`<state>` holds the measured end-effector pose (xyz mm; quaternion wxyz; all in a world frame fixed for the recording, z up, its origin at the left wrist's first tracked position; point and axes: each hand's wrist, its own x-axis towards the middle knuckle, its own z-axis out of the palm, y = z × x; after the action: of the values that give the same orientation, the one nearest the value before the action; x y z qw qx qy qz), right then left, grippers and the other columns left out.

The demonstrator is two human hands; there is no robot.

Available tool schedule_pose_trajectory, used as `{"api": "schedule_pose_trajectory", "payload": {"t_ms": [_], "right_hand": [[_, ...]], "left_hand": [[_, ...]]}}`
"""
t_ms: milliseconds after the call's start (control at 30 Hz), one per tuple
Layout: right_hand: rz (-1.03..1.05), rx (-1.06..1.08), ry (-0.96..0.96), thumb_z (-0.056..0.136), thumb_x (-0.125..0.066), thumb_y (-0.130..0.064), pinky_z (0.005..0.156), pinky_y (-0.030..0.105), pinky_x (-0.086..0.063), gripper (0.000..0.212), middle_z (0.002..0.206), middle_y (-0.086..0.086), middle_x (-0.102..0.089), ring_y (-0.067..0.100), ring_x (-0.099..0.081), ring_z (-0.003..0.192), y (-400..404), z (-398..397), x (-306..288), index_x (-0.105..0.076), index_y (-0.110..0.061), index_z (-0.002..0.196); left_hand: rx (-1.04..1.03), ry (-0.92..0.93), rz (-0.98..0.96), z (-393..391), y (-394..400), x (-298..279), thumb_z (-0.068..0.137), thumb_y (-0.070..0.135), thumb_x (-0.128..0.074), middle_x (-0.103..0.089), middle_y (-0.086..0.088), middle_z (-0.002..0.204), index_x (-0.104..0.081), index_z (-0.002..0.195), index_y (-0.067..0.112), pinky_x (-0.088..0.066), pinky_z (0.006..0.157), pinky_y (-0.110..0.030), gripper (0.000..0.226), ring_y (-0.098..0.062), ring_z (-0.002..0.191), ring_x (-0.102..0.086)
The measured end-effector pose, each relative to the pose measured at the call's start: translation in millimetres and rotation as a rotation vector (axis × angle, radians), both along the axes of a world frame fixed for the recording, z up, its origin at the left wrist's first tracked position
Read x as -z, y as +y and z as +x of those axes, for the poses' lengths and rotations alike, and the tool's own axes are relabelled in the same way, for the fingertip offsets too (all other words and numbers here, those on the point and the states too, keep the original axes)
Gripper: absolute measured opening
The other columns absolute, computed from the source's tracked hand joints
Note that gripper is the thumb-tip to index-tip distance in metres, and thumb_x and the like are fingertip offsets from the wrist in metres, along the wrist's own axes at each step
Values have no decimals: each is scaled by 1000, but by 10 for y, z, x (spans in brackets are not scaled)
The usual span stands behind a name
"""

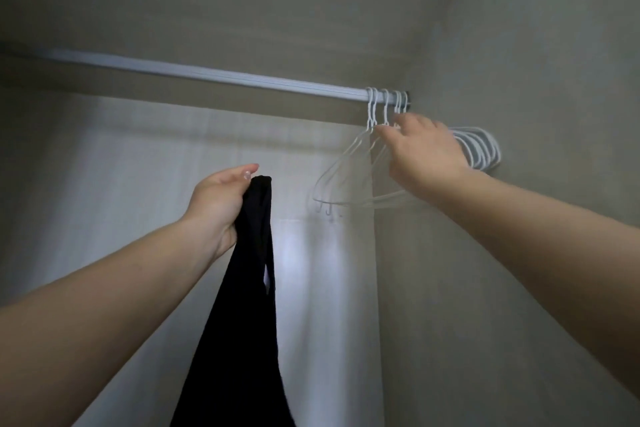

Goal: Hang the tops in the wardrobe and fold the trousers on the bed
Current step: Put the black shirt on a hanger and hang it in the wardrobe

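**First top in hand, nothing yet on the rail**

Head view, the only one. Looking up into the wardrobe (pixel 519 45): pale walls, a white rail (pixel 207 74) running from upper left to the right wall. At the rail's right end, a small bunch of white hangers (pixel 346 177), all bare, hooks crowded together against the wall. No garment hanging anywhere along the visible rail.

Left hand (pixel 221 198) raised at centre, fingers curled round the upper edge of a black top (pixel 242 305), gripping it at what looks like a shoulder strap. Top dangling straight down from that grip, out past the bottom edge, well apart from the rail and near but not touching the hangers.

Right hand (pixel 420 149) up at the hangers, just below the hooks, fingertips at the neck of the nearest one. Pinching it or merely touching it: cannot tell, with the back of the hand covering the fingers.

Judged from this: very early in the work. Hanging step under way for one top, at the stage of fetching a hanger; hanger not yet off the rail, top not yet threaded on. Left for this garment: lifting a hanger free, slipping both shoulders on, hooking it back. Other tops, the trousers and the bed out of sight, so no telling how many remain; folding probably not begun, though nothing here proves it.
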<state>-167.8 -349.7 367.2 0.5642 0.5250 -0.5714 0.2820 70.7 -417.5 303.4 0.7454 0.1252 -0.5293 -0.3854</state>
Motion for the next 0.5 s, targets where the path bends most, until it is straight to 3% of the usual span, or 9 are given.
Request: {"api": "schedule_pose_trajectory", "payload": {"t_ms": [100, 233, 367, 500], "right_hand": [[12, 260, 16, 93, -42, -14, 90, 38, -36, 42, 133, 15, -45, 33, -45, 123, 145, -115, -148, -42, -17, 135], [4, 376, 56, 91, -44, -5, 71, 33, -35, 32, 117, 11, -59, 31, -57, 109, 250, -161, -204, -58, -13, 119], [5, 400, 108, 90, -45, -3, 68, 32, -36, 32, 114, 9, -61, 30, -60, 106, 245, -184, -221, -62, -14, 115], [-8, 324, 61, 92, -41, -4, 67, 34, -34, 32, 117, 15, -56, 34, -57, 106, 184, -203, -238, -52, -10, 122]], "left_hand": [[-22, -43, -8, -16, -32, -26, 99, 15, -50, -69, -2, 90, -69, 97, 23, -54, 55, -19, 21, -10, 72, -65], [-31, -79, -7, 2, -61, -14, 98, 16, -52, -69, -2, 88, -70, 90, 26, -52, 49, -18, 22, -10, 68, -65], [-68, -85, 15, 92, -91, 23, 97, 19, -55, -71, 0, 90, -72, 87, 29, -52, 50, -20, 22, -11, 72, -68], [-117, -99, 46, 206, -110, 59, 97, 19, -54, -69, 0, 94, -71, 87, 29, -50, 50, -21, 22, -13, 77, -67]]}}
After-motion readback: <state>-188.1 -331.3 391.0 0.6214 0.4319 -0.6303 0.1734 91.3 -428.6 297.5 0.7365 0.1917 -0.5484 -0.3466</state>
